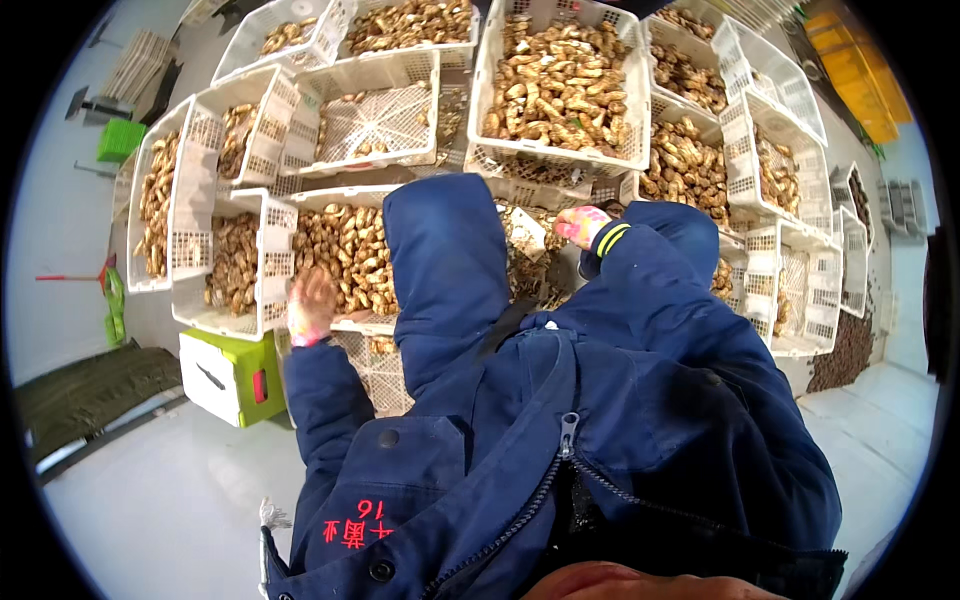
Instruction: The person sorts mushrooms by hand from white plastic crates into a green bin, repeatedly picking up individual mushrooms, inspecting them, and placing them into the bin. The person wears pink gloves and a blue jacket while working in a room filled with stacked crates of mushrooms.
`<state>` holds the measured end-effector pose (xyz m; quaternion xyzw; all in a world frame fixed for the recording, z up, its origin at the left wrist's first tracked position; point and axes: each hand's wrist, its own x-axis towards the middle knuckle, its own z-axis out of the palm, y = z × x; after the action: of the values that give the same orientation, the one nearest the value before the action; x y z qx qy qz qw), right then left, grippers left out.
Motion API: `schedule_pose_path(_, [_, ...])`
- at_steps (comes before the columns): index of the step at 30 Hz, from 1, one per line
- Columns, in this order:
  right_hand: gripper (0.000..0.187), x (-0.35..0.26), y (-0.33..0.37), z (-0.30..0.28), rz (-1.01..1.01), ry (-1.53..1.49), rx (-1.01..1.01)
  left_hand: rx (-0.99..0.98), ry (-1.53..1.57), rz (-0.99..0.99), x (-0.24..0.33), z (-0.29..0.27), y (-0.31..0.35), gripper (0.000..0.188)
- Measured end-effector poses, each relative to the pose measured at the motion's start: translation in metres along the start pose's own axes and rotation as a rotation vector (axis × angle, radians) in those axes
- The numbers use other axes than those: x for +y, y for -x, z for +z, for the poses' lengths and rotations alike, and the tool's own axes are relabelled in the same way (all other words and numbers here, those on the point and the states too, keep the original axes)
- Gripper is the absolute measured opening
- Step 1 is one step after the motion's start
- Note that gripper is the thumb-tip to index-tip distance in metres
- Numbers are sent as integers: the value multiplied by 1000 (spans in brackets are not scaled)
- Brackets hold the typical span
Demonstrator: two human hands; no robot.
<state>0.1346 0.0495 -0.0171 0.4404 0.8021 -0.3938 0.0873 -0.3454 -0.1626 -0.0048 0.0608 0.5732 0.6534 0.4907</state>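
Note:
My left hand [312,300] reaches over the near left edge of a white plastic crate packed with brown, thick-stemmed mushrooms [345,250]. Its fingers are smeared against the mushrooms, so I cannot make out their pose. Between my knees, my right hand [582,227], in a pink patterned glove, has its fingers curled together. Whatever it may hold is too small to tell. Just left of those fingers is a pale flat piece [526,231], lying over dark brown scraps [530,272].
A raised white crate [480,130] heaped with mushrooms stands ahead. More perforated crates surround me, including a sparsely filled crate [375,115] at far left. A green and white box [228,378] sits near my left elbow. Yellow crates [850,75] are at far right.

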Motion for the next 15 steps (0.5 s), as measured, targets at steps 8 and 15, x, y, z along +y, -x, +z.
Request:
schedule_pose_path(8, [25,4,4,-57,46,-255,401,-686,-26,79,66,322,-27,51])
schedule_pose_path(15, [32,61,-25,-127,289,-195,598,-798,62,-71,-28,441,-75,46])
